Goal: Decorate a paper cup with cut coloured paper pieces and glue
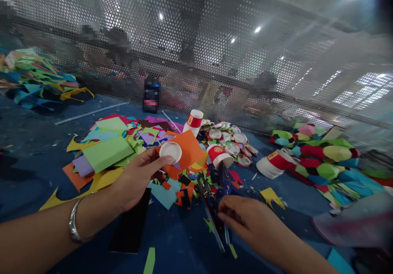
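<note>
My left hand, with a silver bracelet at the wrist, pinches a round white lid-like disc together with orange paper. Lower right, my right hand has its fingers curled at a dark blue object, whose shape is blurred; whether it is gripped cannot be made out. Beside that hand lie slim metallic strips or blades. Small cut scraps are scattered between the hands. A red and white paper cup lies tipped just beyond the right hand.
Green paper sheets pile up at left. Upright cups stand behind the orange paper, near round clear-topped pieces. More stacked cups lie at right, before colourful folded paper shapes. A phone leans against a perforated metal screen.
</note>
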The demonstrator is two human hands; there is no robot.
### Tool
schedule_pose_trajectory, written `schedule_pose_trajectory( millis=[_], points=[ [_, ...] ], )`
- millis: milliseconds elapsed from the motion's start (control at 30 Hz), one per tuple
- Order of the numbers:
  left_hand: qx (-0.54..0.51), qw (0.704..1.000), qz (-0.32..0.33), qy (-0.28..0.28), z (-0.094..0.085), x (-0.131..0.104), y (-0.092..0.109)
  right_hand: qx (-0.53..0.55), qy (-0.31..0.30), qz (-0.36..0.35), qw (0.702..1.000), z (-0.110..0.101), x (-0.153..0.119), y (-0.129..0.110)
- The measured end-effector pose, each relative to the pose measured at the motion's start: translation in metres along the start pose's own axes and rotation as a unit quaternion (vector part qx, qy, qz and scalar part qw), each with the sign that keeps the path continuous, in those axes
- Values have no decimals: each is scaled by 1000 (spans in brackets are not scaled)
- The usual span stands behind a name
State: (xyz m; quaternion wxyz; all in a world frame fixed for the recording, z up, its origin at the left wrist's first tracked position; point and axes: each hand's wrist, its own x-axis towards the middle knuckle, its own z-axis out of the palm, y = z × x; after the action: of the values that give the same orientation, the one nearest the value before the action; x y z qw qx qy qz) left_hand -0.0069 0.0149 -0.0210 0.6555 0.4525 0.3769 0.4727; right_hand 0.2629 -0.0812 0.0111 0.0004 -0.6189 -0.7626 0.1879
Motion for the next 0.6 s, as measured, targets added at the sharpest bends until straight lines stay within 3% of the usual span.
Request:
schedule_pose_trajectory(
  millis=[233, 600],
  points=[
    [-37, 999, -2, 24, -3, 0, -2, -82, 37, -7, 996, 4, 3, -3],
    [-24, 996, -63, -60, 6, -11, 7, -73, 85, 36, 993, 14, 26, -17]
  ],
)
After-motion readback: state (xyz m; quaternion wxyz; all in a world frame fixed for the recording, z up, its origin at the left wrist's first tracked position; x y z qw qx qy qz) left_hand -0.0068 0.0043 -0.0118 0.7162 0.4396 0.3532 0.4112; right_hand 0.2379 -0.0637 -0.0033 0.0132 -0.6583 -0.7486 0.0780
